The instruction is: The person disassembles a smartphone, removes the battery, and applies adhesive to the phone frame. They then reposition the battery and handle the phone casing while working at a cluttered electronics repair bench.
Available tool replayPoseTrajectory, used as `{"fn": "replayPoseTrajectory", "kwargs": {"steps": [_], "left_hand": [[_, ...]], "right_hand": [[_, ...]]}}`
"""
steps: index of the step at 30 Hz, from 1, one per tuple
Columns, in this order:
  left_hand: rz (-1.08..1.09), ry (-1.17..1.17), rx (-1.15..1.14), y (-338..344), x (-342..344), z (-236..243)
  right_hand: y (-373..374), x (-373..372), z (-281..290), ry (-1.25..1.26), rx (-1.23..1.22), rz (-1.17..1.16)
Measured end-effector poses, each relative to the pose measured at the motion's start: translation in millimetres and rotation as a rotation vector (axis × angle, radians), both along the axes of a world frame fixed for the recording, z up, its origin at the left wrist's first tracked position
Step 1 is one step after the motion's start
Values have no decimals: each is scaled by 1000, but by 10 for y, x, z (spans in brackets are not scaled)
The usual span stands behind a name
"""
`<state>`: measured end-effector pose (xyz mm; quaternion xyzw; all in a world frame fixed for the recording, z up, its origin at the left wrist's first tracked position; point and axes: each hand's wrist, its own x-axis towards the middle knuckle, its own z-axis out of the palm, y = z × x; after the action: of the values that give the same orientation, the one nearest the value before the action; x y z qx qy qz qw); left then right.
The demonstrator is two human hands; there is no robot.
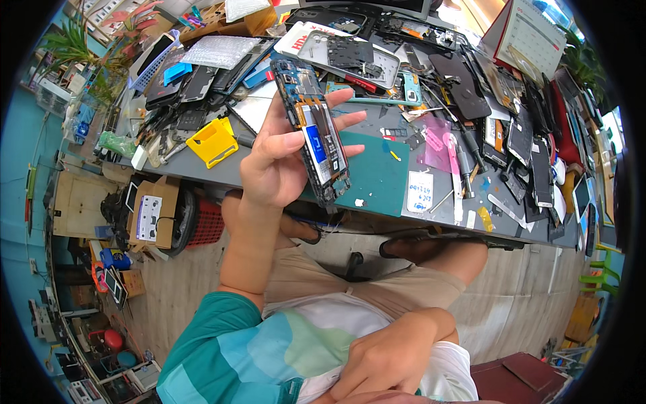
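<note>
My left hand (276, 161) is raised over the near edge of the bench. It grips an opened smartphone (316, 135) with no back cover. The thumb presses on one long side and the other fingers spread out behind. A blue-labelled battery, flat cables and a dark circuit board show inside the phone, which stands tilted, its upper end leaning left. My right hand (390, 357) is against my shirt (296, 343) at the bottom of the view. Its fingers bend downward and their tips are hidden. Under the phone lies a green work mat (373, 175) with small scraps.
Phones and parts crowd the grey bench (431, 214). A yellow plastic holder (212, 143) lies at the left, and a calendar (528, 40) stands at the far right. A pink sheet (437, 145) and a screwdriver (471, 145) lie right of the mat. A cardboard box (151, 212) sits below.
</note>
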<state>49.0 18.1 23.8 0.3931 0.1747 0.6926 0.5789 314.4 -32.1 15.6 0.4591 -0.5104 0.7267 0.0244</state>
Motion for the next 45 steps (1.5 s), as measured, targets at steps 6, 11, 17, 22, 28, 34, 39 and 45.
{"fn": "replayPoseTrajectory", "kwargs": {"steps": [6, 11, 17, 22, 28, 34, 39, 45], "left_hand": [[-3, 21, 4, -14, -20, -16], [5, 24, 0, 0, -1, -6], [48, 46, -34, -20, 32, 29], [47, 37, -32, -17, 27, 8], [39, 41, -31, -16, 32, 34], [35, 44, -25, -43, 14, 8], [22, 38, 12, -36, 24, 1], [10, 40, 21, -70, 32, -14]], "right_hand": [[112, 11, 80, 25, 11, -207], [42, -4, 90, 80, -53, -284], [51, 7, 63, 6, 59, -264], [25, -43, 184, 72, -114, -315], [-46, -45, 223, 130, -3, -456], [392, 70, 381, 96, 193, -667], [757, 68, 750, 12, 547, -1404], [1220, -238, 744, -58, 743, -1686]]}}
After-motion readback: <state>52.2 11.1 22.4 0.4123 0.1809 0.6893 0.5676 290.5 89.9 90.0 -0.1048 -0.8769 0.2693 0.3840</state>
